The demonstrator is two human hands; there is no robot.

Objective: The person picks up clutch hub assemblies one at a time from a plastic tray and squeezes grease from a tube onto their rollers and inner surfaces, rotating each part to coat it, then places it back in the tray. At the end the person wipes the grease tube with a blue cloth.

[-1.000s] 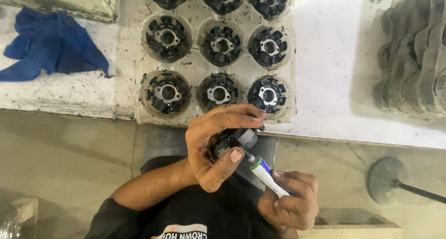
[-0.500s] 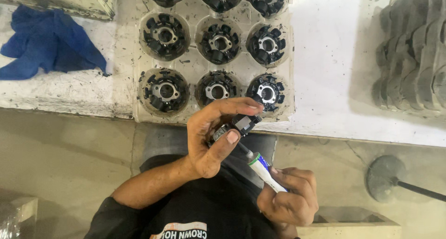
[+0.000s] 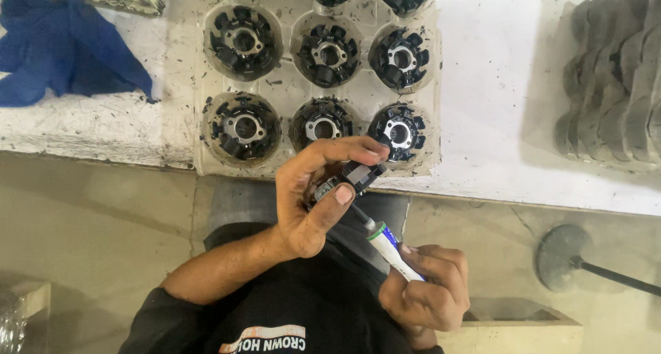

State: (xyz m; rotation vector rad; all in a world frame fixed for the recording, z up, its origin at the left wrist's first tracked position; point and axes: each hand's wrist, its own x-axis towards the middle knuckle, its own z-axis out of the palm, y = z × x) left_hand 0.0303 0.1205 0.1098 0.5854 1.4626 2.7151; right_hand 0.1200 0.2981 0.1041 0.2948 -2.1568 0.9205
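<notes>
My left hand (image 3: 310,202) grips a small black part (image 3: 351,177) between thumb and fingers, just in front of the bench edge. My right hand (image 3: 427,292) holds a white and blue tube (image 3: 389,247) tilted up to the left, its dark nozzle reaching the underside of the part. Right behind the hands, a pale moulded tray (image 3: 196,137) holds several round black ring-shaped parts (image 3: 242,125), one in each pocket.
A crumpled blue cloth (image 3: 62,51) lies on the white bench top (image 3: 496,120) at far left. Stacked grey curved parts (image 3: 620,86) sit at far right. On the floor below stands a round metal base with a rod (image 3: 561,258).
My left hand has shifted the black part slightly up and left in its fingers. The tube stays with its nozzle at the part.
</notes>
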